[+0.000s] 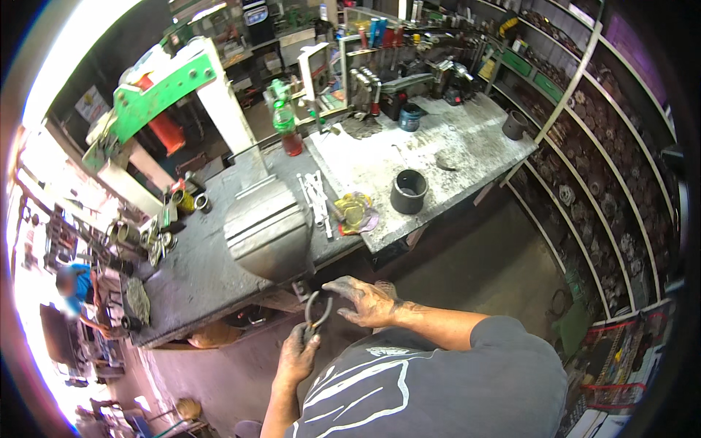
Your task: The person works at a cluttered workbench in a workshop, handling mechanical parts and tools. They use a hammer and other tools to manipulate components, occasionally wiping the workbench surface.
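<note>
My left hand [301, 350] grips the lower end of a dark, curved, open-looped metal piece [328, 310], held upright below the bench vise. My right hand [361, 303] is just right of the loop, thumb and fingers apart, with fingertips near its upper end; I cannot tell whether they touch it. The large grey vise [266, 226] is mounted at the bench's front edge, above both hands. A yellow-grey cloth or glove [354, 215] and a bundle of wrenches [314, 197] lie to the vise's right.
The bench [175, 292] carries a dark cylinder [409, 191], a bottle of red liquid [288, 135] and several metal parts at left. A green-and-white press frame [164, 87] rises at upper left. Shelving [588, 182] stands to my right. Another person [84, 292] is at the far left.
</note>
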### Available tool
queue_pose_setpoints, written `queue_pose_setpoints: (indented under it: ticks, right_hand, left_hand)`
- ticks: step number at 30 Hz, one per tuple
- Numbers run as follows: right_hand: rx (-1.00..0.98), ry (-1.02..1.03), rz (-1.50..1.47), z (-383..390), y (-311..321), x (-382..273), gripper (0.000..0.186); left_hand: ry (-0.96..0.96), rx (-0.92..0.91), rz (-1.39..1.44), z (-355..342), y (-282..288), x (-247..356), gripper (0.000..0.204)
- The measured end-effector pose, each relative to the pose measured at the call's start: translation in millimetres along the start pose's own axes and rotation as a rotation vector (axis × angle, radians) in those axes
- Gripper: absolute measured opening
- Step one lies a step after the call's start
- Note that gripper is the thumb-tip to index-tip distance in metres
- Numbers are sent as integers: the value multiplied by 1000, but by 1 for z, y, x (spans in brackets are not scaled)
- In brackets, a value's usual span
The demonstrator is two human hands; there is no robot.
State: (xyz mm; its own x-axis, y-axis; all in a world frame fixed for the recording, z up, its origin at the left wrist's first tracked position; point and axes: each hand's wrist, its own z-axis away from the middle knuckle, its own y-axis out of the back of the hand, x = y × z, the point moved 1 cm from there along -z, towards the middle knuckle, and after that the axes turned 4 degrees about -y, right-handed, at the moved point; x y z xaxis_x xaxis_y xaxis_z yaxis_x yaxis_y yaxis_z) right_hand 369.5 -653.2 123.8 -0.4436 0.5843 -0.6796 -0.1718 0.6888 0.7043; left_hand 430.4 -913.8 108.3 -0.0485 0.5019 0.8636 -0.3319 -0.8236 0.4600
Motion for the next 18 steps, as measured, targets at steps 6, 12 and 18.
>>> queue_pose_setpoints:
  ticks: [6, 12, 18]
  right_hand:
    - [455, 192, 249, -25, 128, 129, 36]
    - [363, -751, 659, -42, 260, 387, 58]
    - [278, -995, 557, -29, 259, 493, 30]
  left_hand:
    - [-102, -30, -72, -90, -66, 55, 36]
    - [41, 113, 168, -166, -130, 78, 31]
    - [202, 197, 661, -174, -179, 97, 28]
